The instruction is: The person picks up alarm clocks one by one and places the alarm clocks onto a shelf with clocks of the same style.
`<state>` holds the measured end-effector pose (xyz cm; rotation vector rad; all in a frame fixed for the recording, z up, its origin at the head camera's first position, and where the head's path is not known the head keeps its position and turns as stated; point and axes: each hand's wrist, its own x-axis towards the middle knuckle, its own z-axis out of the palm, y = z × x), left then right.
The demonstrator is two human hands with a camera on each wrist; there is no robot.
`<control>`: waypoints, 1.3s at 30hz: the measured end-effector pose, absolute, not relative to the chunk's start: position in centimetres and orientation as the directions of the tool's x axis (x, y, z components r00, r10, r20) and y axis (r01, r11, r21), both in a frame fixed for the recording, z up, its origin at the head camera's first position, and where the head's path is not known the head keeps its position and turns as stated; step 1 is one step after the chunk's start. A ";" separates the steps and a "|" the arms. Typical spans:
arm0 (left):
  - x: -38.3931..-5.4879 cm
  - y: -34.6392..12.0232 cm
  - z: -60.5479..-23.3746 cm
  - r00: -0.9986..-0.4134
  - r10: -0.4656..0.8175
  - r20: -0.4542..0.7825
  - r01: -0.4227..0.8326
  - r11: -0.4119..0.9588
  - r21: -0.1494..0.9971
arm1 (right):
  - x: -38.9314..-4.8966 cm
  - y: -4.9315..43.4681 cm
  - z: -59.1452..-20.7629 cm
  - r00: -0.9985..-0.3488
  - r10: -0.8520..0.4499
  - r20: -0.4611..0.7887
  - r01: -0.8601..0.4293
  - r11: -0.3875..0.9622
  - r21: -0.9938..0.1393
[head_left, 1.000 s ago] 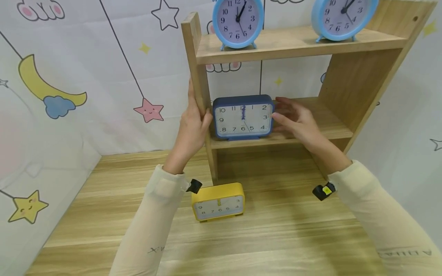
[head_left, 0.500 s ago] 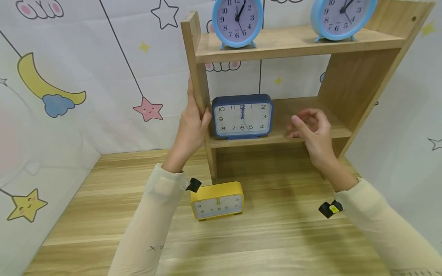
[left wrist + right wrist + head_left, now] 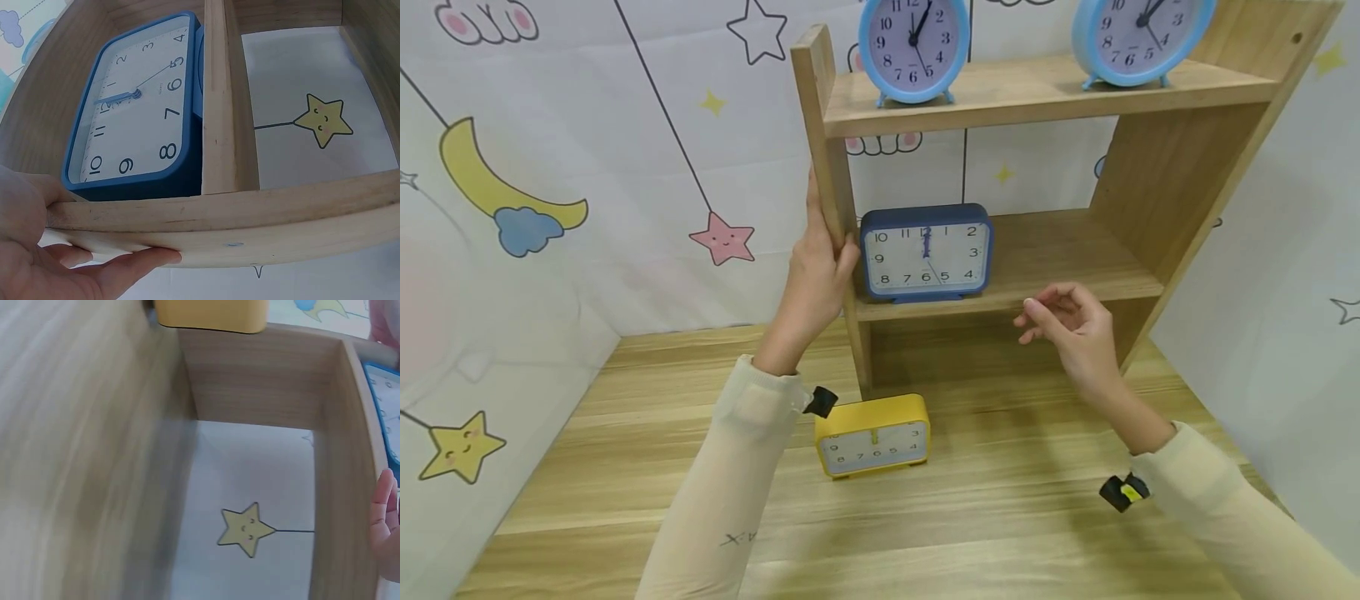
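My left hand [image 3: 815, 271] grips the left side panel of a wooden shelf [image 3: 824, 133], thumb at its front edge and fingers along the outer face. Just inside that panel, a blue rectangular clock [image 3: 895, 260] stands upright on the middle board; the left wrist view shows this blue clock [image 3: 134, 119] close beside the gripped panel. In front of the shelf, lower right of the clock, my right hand [image 3: 1078, 337] hovers with loosely curled fingers and holds nothing. Only part of the right hand [image 3: 386, 528] shows at the right wrist view's edge.
Two round light-blue clocks stand on the top board, a left one [image 3: 891, 62] and a right one [image 3: 1123, 54], both cut by the frame's top. A yellow rectangular clock [image 3: 872, 414] stands on the wood-grain table [image 3: 1000, 517] before the shelf. A patterned wall cloth [image 3: 625, 208] hangs behind.
My right hand has left the blue clock's right side, moving right and then down in front of the shelf. The left hand and the clocks stay in place.
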<state>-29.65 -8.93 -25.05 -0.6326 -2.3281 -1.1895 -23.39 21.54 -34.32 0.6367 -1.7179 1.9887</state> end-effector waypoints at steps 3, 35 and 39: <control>-29.7 -8.9 -25.1 -0.792 0.192 0.580 0.582 0.528 0.619 | -23.3 21.4 -35.4 -0.805 0.009 0.594 -0.588 -0.149 -0.795; -29.6 -8.8 -25.2 -0.795 0.192 0.576 0.579 0.526 0.623 | -21.4 17.6 -43.7 -0.896 -0.249 0.368 -0.356 -0.094 -0.930; -29.6 -8.8 -25.1 -0.791 0.198 0.580 0.585 0.523 0.620 | -21.3 17.1 -44.3 -0.902 -0.276 0.332 -0.327 -0.067 -0.943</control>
